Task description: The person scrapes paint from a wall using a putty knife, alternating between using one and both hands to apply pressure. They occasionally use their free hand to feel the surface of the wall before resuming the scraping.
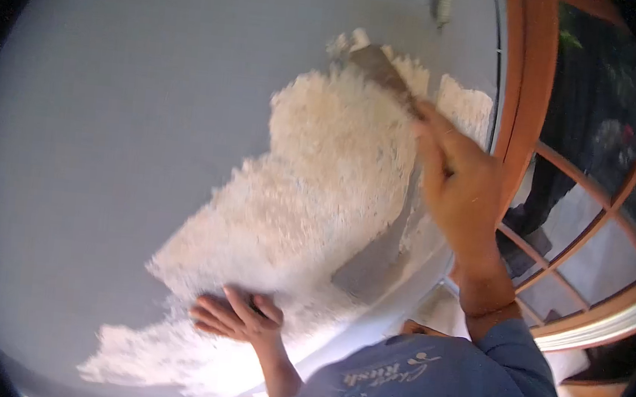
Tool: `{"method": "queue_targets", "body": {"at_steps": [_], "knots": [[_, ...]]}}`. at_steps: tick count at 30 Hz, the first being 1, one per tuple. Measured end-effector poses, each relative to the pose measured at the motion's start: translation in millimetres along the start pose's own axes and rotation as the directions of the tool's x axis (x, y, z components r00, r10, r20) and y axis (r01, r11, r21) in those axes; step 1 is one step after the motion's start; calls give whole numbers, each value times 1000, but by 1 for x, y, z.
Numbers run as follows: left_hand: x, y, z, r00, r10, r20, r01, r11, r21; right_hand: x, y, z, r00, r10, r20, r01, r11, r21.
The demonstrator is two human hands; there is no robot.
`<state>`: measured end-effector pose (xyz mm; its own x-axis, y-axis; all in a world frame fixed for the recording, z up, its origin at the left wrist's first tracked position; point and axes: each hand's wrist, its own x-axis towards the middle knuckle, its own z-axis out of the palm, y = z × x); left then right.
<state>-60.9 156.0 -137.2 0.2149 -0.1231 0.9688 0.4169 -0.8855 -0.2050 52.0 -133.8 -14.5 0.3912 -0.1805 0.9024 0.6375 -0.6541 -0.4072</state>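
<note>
My right hand [464,189] is wrapped round the handle of a scraper [384,72]. Its broad metal blade meets the grey wall [137,107] at the upper edge of a rough, pale patch [329,154] where the grey coating is gone. A small pale flake of loosened paint [360,37] shows at the blade's end. Lower on the wall, my left hand [236,317] lies with its fingers stretched out against the pale surface, and I see nothing held in it. A strip of grey coating [372,267] remains within the bare area, left of my right forearm.
To the right is a wooden-framed window [529,81] with glass panes, close to my right arm. A pale coiled object [442,4] hangs against the wall at the top. My blue shirt [422,389] fills the lower middle.
</note>
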Motion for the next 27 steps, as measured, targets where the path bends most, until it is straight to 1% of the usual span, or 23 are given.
{"method": "queue_targets", "body": {"at_steps": [1, 3, 4, 7, 10, 13, 14, 17, 21, 24, 27], "knots": [[-2, -1, -1, 1000, -15, 5, 15, 1000, -8, -1, 1, -3, 999, 28, 20, -29, 998, 62], [-2, -3, 0, 1000, -5, -1, 4, 1000, -27, 0, -3, -8, 977, 185, 105, -200, 967, 160], [-4, -4, 2, 1000, -5, -18, 4, 999, -38, -12, 2, -3, 996, 65, 66, -76, 981, 179], [-6, -3, 3, 999, -36, 3, 36, 999, -30, -51, -9, -1, 982, -11, 190, -39, 966, 256], [-11, -4, 3, 999, -49, 25, 50, 998, -39, -66, -23, -2, 960, 27, 278, -92, 971, 222], [-15, -8, 2, 998, -40, 39, 41, 998, -38, -56, -26, 11, 991, 45, 127, -95, 899, 428], [-20, -9, 4, 998, -47, 40, 49, 998, -32, -51, -23, 14, 991, 63, 117, -112, 873, 475], [-31, -11, 6, 998, -64, 25, 65, 997, -32, -49, -21, 22, 989, 73, 127, -125, 876, 465], [-43, -13, 5, 997, -68, 38, 69, 997, -37, -73, -25, 30, 999, -30, 34, 13, 904, 428], [-42, -13, 7, 997, -64, 35, 64, 998, -24, -83, -28, 27, 987, -146, 68, 108, 915, 389], [-44, -12, 7, 998, -62, 32, 63, 998, -24, -59, -23, 21, 993, -79, 87, 38, 917, 397]]}}
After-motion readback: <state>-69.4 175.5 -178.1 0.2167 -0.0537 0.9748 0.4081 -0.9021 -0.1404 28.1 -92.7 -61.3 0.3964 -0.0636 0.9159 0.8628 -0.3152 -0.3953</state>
